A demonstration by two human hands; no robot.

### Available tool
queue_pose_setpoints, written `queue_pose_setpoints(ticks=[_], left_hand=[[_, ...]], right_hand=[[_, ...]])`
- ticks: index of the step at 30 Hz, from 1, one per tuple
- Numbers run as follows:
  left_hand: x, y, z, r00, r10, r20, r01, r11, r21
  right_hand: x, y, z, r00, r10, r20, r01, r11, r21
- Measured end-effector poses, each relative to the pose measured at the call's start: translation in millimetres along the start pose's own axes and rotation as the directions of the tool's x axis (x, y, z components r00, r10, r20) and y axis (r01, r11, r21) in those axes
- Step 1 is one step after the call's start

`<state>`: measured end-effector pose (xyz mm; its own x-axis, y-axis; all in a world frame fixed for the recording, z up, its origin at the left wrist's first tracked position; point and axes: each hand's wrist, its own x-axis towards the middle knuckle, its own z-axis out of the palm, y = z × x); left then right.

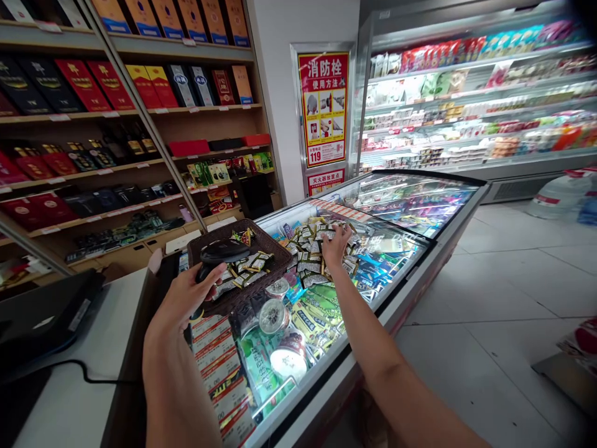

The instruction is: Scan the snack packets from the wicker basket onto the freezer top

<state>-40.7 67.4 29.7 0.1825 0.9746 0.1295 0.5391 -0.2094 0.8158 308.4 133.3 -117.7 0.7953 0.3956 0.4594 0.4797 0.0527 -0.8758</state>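
My left hand (186, 298) is wrapped round the handle of a black handheld barcode scanner (226, 250), whose head is over a dark brown woven basket (277, 267). Several small gold, white and black snack packets (252, 266) lie in that basket. To its right, a heap of similar packets (310, 261) is spread on the glass lid of a chest freezer (396, 298). My right hand (334, 246) reaches onto this heap with its fingers apart and bent, the tips touching the packets. Whether anything is under the fingertips is hidden.
Under the glass are tubs (289, 354) and bagged frozen goods. A counter (107, 336) with a black device and a cable is at left. Shelves of boxed bottles (153, 87) stand behind it. A lit chiller (466, 93) is at far right, above a tiled floor (499, 292).
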Motion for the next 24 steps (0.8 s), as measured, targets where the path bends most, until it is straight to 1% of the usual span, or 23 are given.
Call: queue_pose_setpoints(ticks=[3, 6, 8, 9, 11, 13, 14, 15, 16, 17, 18, 20, 21, 23, 24], left_hand=[[-1.8, 6.2, 4.2, 1.000, -0.005, -0.002, 0.005, 1.000, -0.015], [-1.7, 6.7, 5.2, 1.000, -0.015, -0.002, 0.015, 1.000, -0.014], [-0.5, 3.2, 3.1, 1.000, -0.020, -0.003, 0.020, 1.000, -0.002], [0.1, 1.1, 1.4, 1.000, -0.019, -0.004, 0.019, 1.000, 0.000], [0.3, -2.4, -3.1, 0.999, -0.027, -0.024, 0.026, 1.000, -0.012], [-0.9, -4.4, -8.4, 0.995, -0.070, -0.065, 0.069, 0.998, -0.012], [-1.8, -5.3, -11.4, 0.990, -0.100, -0.095, 0.101, 0.995, 0.001], [-2.6, -6.5, -14.6, 0.983, -0.132, -0.131, 0.136, 0.991, 0.020], [-3.3, -8.5, -17.9, 0.972, -0.161, -0.168, 0.170, 0.985, 0.037], [-3.7, -11.4, -21.4, 0.960, -0.186, -0.208, 0.200, 0.979, 0.047], [-3.8, -15.2, -25.0, 0.946, -0.212, -0.245, 0.230, 0.972, 0.047], [-3.2, -25.7, -32.5, 0.912, -0.266, -0.313, 0.289, 0.957, 0.031], [-2.8, -31.9, -36.4, 0.896, -0.285, -0.341, 0.313, 0.949, 0.029], [-2.2, -44.8, -43.8, 0.870, -0.309, -0.384, 0.347, 0.937, 0.032], [-2.1, -51.0, -47.2, 0.861, -0.315, -0.399, 0.356, 0.934, 0.031]], right_hand=[[5.5, 10.3, 3.9, 0.998, -0.067, -0.021, 0.065, 0.994, -0.083], [5.6, 16.3, 4.6, 0.987, -0.148, 0.065, 0.155, 0.981, -0.117], [3.5, 15.4, 1.3, 0.975, -0.193, 0.113, 0.208, 0.969, -0.132], [2.0, 13.3, -1.4, 0.974, -0.199, 0.111, 0.214, 0.966, -0.144], [-2.2, 6.4, -7.1, 0.980, -0.190, 0.064, 0.198, 0.966, -0.168], [-9.2, -3.4, -10.4, 0.982, -0.189, -0.001, 0.186, 0.965, -0.183], [-14.2, -9.2, -9.9, 0.979, -0.203, -0.015, 0.197, 0.963, -0.183], [-20.3, -15.6, -7.6, 0.973, -0.230, -0.003, 0.226, 0.958, -0.175], [-27.5, -22.6, -3.5, 0.962, -0.269, 0.038, 0.272, 0.949, -0.159], [-35.4, -30.2, 2.6, 0.942, -0.317, 0.106, 0.330, 0.934, -0.134], [-43.9, -38.6, 10.4, 0.909, -0.370, 0.191, 0.393, 0.914, -0.102], [-61.2, -57.3, 30.6, 0.811, -0.456, 0.366, 0.502, 0.865, -0.033], [-69.5, -67.5, 42.6, 0.758, -0.479, 0.442, 0.537, 0.844, -0.006], [-84.8, -89.1, 69.6, 0.656, -0.473, 0.589, 0.565, 0.825, 0.032], [-91.9, -100.0, 84.2, 0.603, -0.439, 0.666, 0.557, 0.829, 0.042]])
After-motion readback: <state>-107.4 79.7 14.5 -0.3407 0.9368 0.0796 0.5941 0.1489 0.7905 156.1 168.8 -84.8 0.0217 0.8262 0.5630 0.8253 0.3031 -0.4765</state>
